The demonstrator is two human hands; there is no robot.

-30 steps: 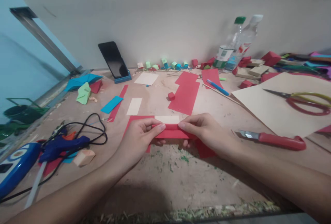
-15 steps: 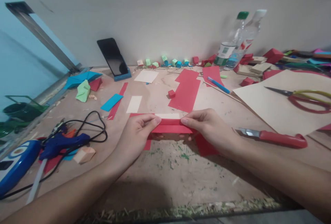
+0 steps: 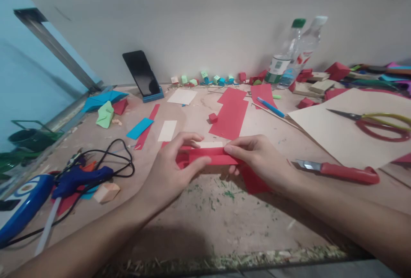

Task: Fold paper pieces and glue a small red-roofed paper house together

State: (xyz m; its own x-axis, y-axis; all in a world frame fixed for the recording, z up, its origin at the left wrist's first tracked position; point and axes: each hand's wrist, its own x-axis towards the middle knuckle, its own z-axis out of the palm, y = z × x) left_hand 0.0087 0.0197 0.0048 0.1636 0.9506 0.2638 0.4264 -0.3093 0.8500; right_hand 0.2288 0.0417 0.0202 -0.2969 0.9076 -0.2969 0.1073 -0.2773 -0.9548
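In the head view a folded red paper strip (image 3: 215, 158) is held low over the middle of the table, its crease running left to right. My right hand (image 3: 253, 151) pinches its right end, thumb on the near side, other fingers mostly hidden behind. Around the left end, my left hand (image 3: 180, 160) has thumb and fingers apart; the thumb lies along the strip's front, and whether it presses cannot be told. A cream paper piece (image 3: 210, 144) shows just behind the strip. Below the right hand lies another red paper piece (image 3: 255, 180).
At right lie a red-handled knife (image 3: 349, 172) and scissors (image 3: 382, 126) on cream paper (image 3: 324, 130). A blue glue gun (image 3: 81, 179) with a black cord lies left. Behind stand a phone (image 3: 141, 72), plastic bottles (image 3: 279, 66), small paper cubes (image 3: 216, 79) and red sheets (image 3: 231, 117).
My left hand has loosened from its pinch on the strip's left end, with its fingers lifted and spread from the thumb. My right hand keeps its pinch. The view has shifted slightly.
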